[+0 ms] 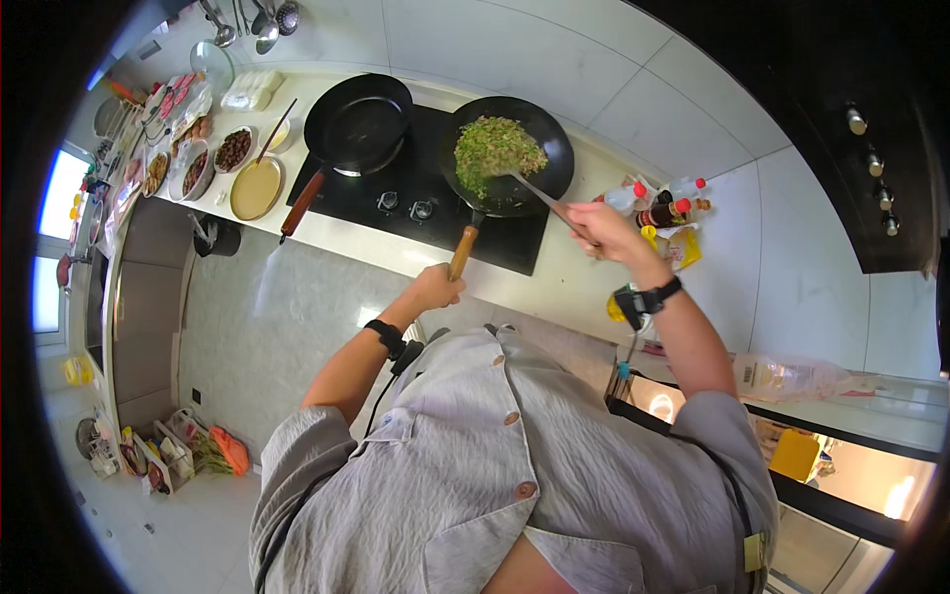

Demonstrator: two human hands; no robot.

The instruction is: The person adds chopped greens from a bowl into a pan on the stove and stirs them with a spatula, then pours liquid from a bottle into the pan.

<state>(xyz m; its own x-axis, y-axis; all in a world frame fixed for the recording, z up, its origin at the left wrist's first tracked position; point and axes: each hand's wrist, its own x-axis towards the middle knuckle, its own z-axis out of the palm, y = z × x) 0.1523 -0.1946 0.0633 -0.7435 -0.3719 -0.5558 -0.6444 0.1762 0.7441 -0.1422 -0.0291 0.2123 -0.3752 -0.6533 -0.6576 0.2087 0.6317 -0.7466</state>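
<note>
My left hand (438, 288) grips the wooden handle (464, 252) of a black wok (557, 152), which sits on the right side of a black cooktop (512, 249). In the wok lies a heap of chopped green and pale-brown food (499, 145), blurred near the tool's tip. My right hand (610, 232) is closed around the handle of a metal spatula (545, 197); its head reaches into the lower part of the food and is partly hidden there. On the left burner stands a black frying pan (360, 122) with nothing in it, its brown handle (304, 204) pointing towards me.
Bottles with red caps (663, 214) and a yellow packet (683, 247) stand right of the cooktop. Leftward are a tan plate (257, 189), a bowl of dark pieces (235, 148) and a small bowl (279, 136) with a chopstick-like stick. Ladles (269, 36) hang on the wall.
</note>
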